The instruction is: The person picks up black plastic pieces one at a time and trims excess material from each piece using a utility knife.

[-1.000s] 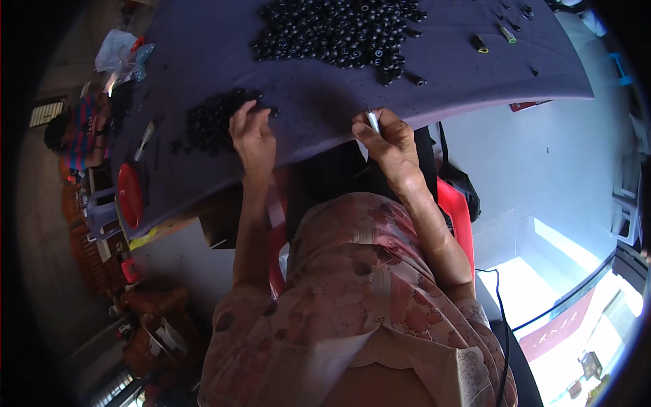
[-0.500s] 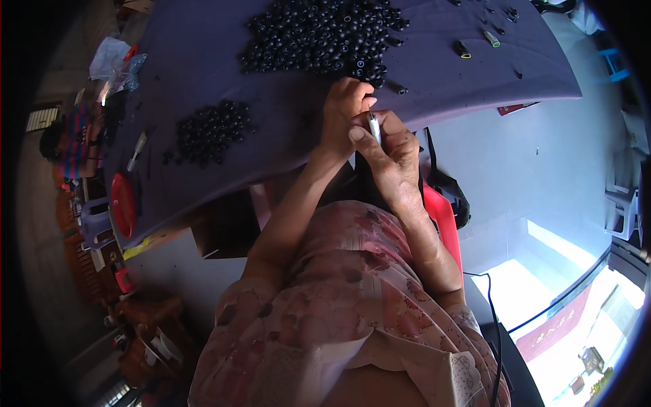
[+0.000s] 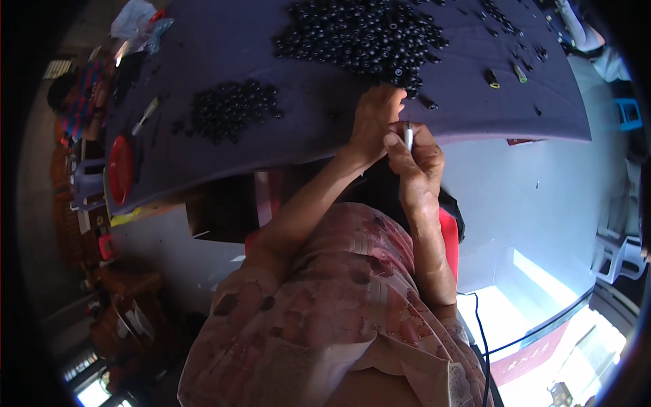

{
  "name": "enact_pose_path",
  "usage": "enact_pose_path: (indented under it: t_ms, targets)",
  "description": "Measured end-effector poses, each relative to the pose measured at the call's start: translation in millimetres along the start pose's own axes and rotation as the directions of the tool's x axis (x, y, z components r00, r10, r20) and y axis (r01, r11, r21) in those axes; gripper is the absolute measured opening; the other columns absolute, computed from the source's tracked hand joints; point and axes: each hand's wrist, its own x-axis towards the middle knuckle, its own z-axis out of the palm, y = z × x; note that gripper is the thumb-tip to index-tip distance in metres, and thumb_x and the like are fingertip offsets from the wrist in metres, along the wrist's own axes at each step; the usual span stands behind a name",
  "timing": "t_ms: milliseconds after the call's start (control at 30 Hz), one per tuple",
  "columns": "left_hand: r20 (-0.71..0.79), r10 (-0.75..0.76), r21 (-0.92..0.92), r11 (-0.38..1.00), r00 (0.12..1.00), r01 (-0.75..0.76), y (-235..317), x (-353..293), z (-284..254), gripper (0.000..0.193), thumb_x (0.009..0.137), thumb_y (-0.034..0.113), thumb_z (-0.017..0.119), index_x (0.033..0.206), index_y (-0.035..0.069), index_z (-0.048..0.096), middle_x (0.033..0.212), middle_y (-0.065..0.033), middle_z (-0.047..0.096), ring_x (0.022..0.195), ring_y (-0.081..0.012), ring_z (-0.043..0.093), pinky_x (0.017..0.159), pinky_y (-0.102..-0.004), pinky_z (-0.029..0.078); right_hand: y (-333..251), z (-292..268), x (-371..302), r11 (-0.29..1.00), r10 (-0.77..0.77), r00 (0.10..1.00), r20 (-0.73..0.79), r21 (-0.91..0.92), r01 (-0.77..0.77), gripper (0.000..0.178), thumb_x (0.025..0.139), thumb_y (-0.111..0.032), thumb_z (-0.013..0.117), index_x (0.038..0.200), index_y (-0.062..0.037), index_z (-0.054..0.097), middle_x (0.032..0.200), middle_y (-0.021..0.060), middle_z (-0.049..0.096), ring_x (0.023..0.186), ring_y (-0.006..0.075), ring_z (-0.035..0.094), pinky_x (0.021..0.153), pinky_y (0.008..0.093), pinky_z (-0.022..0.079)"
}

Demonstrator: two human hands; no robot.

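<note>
My right hand grips a short white pen-like tool between thumb and fingers, its thin dark tip toward my left hand. Right beside it, at the table's near edge, my left hand is closed with curled fingers; whatever they hold is hidden. Just beyond my hands lies a large heap of small black round parts with holes. One loose black piece rests to the right of my left fingertips. A smaller pile of similar black parts lies farther left.
A dark purple cloth covers the table. On its left are a white-handled tool and a red round tray. Two short tubes, one black with a yellow rim, one pale, stand right. A person is at far left.
The view has shifted, so the table and both hands sit farther right and slightly lower in the picture. Both hands keep nearly the same pose, close together, with the white tool still in my right.
</note>
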Motion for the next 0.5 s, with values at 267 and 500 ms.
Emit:
enact_pose_path:
  t_ms: [267, 500]
  targets:
    - [-0.047, -0.229, 0.039, 0.972, 0.972, 0.230, -35.1, -26.1, -75.1, 0.019, 0.069, -0.007, 0.058, 0.086, 0.003, 0.057, 0.085, -0.0123, 0.053, 0.077, -0.0291, 0.055, 0.063, -0.0338, 0.046, 9.1, 1.5, 0.3, 0.998, -0.004, 1.000, -0.013, -0.057, 0.004, 0.006, 0.080, -0.009, 0.056, 0.086, -0.0055, 0.055, 0.058, -0.0065, 0.041, 0.047, 0.0020, 0.030, 0.044, 0.0179, 0.023]
    - [-0.112, -0.131, 0.236, 0.959, 0.985, 0.154, -74.1, -14.3, -115.1, 0.016, 0.074, -0.002, 0.057, 0.089, 0.003, 0.058, 0.085, -0.0104, 0.055, 0.074, -0.0243, 0.056, 0.064, -0.0306, 0.046, 13.6, 8.0, -4.4, 0.998, 0.033, 0.999, 0.040, -0.060, -0.030, 0.006, 0.081, -0.009, 0.056, 0.086, -0.0063, 0.056, 0.058, -0.0062, 0.041, 0.047, 0.0023, 0.029, 0.043, 0.0181, 0.022]
